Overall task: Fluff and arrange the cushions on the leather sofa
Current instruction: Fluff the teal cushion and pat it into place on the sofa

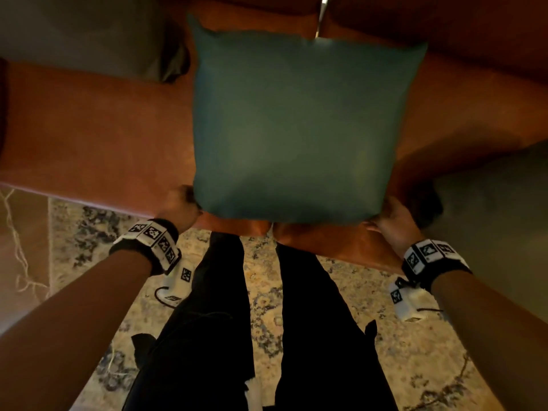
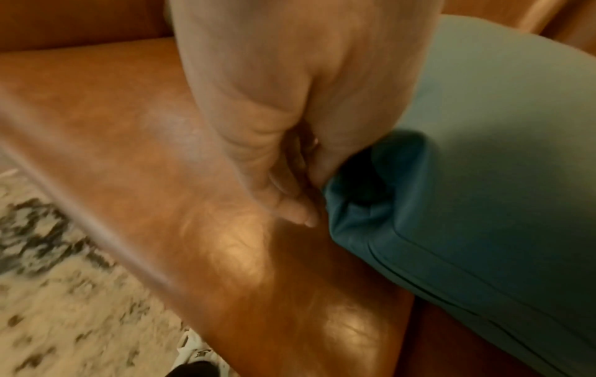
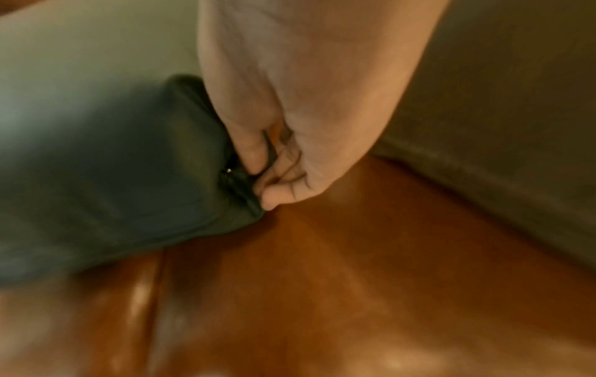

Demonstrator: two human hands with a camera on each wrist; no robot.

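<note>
A teal cushion point(image 1: 296, 123) is held over the seat of the brown leather sofa point(image 1: 98, 137), its far corners toward the backrest and its near edge by the seat's front lip. The left hand point(image 1: 181, 207) grips the cushion's near left corner, fingers curled into bunched fabric, as the left wrist view shows; the right hand point(image 1: 391, 221) pinches the near right corner, thumb and fingers closed on the cloth beside what looks like a zip pull. Whether the cushion's underside rests on the seat or hangs just above it cannot be told; blur in both wrist views suggests it is in motion. Two grey cushions lie on the sofa either side of the teal one: one point(image 1: 89, 34) at the far left against the backrest, one point(image 1: 492, 203) at the near right. The patterned rug point(image 1: 267, 292) lies below the seat's front edge. This reads as the fluffing step on the teal cushion, probably a shake by its corners. The next move likely calls for keeping both corner grips firm, plumping the filling evenly, then standing the cushion upright against the backrest between the grey ones.
</note>
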